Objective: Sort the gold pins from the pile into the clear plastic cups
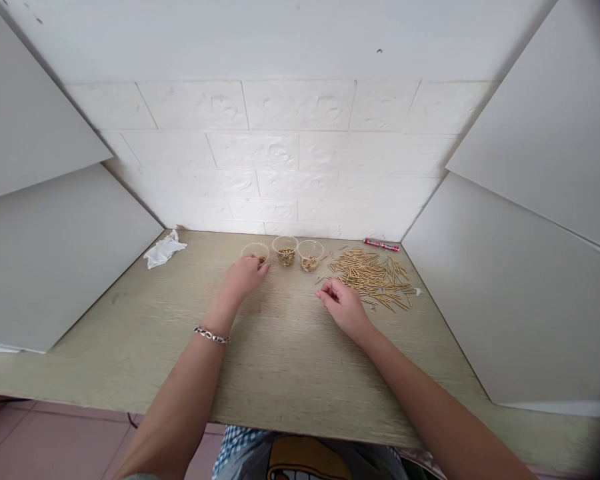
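Three small clear plastic cups stand in a row near the back of the table: the left cup (254, 252), the middle cup (285, 251) and the right cup (310, 253), each with small gold pins inside. My left hand (243, 277) reaches to the front rim of the left cup, fingers bunched together; whether they hold anything I cannot make out. My right hand (343, 305) rests on the table with fingers curled in a pinch, beside a spread pile of thin gold pins (373, 275) to its right.
A crumpled white cloth (164, 251) lies at the back left of the wooden table (280, 360). A red and white tube (381, 245) lies against the white brick wall. Grey panels stand on both sides.
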`<state>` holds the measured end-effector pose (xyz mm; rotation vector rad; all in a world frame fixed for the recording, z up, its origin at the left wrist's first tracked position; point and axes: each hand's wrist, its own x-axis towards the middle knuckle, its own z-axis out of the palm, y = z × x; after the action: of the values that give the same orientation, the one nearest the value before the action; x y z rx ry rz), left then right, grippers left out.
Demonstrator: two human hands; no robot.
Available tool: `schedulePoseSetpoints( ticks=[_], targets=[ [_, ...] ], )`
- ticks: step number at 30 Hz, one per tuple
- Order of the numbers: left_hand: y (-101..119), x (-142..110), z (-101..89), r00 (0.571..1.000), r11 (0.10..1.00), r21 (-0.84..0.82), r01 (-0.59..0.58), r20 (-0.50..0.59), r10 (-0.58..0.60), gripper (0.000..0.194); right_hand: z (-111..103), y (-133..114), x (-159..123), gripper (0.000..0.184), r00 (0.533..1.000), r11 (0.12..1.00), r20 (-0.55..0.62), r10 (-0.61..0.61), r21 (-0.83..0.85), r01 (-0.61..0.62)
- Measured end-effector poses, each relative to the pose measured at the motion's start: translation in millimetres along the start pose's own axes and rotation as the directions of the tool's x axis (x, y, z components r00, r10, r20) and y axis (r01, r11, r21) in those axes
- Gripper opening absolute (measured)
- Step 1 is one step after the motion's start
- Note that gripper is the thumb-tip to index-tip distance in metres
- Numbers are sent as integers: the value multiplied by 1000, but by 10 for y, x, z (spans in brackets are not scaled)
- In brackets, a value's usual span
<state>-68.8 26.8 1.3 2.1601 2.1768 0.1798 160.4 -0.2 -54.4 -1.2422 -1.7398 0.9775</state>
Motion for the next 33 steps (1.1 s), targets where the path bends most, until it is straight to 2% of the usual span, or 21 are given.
schedulePoseSetpoints(
  ticks=[4, 9, 15, 19, 23, 29, 33],
  targets=[
    [-13, 6, -7, 999, 993, -113, -23, -42, 19, 39, -3, -8, -5, 16, 1000, 1000, 4, -4, 2, 4],
    [-44, 34, -6, 993, 957, -291, 10, -110, -43, 37, -24, -35, -12, 16, 1000, 999, 4, -19, -51, 20],
    [-85, 58, -13, 967, 797, -586, 144, -89, -240, 40, -6, -30, -11, 16, 1000, 999, 14, -25, -44, 26],
    [-124, 84, -8, 931, 684, -698, 210, -70, -358, 38, 7, -25, -9, 16, 999, 999, 24, -32, -33, 33],
    [-125, 75, -35, 912, 649, -722, 240, -62, -406, 40, 2, -37, -13, 15, 999, 998, 23, -32, -44, 33],
    [-98, 26, -80, 894, 678, -690, 254, -100, -437, 39, 9, -27, -19, 15, 999, 999, 38, -35, -34, 37],
    [-87, 18, -98, 881, 691, -681, 244, -142, -452, 31, 14, -32, -22, 15, 998, 998, 34, -49, -41, 50]
  ],
)
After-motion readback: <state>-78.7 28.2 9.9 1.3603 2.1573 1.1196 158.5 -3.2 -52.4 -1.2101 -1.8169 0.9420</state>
